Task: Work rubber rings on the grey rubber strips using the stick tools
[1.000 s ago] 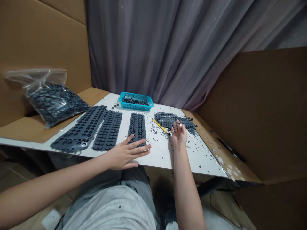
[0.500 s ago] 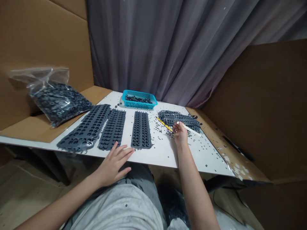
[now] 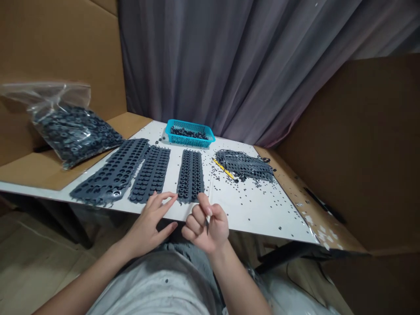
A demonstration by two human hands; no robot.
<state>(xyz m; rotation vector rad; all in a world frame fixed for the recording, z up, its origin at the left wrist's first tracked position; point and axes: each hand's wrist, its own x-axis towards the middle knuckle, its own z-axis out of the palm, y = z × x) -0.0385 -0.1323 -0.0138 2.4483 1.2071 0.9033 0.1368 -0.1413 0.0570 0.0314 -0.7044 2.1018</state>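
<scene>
My right hand [image 3: 206,223] is closed around a slim white pen-like tool [image 3: 210,187], whose shaft points up and away over the table while a dark thin end shows below my fingers. It is in front of the near end of a narrow dark grey rubber sheet [image 3: 190,175] with rows of round studs. My left hand [image 3: 154,218] is open, fingers stretched, at the table's front edge. Its fingertips are near the lower left corner of that sheet; I cannot tell whether they touch it. To its left lies a second studded sheet [image 3: 151,173].
A larger sheet with round holes [image 3: 123,168] lies farther left, below a clear bag of small dark rings [image 3: 77,131]. At the back stands a blue basket [image 3: 190,142] of dark pieces. On the right are perforated sheets [image 3: 244,164], a yellow pen-like tool [image 3: 223,169] and scattered bits.
My right hand has come from the perforated sheets on the right to the front edge, carrying the white tool. My left hand has shifted slightly left, staying open.
</scene>
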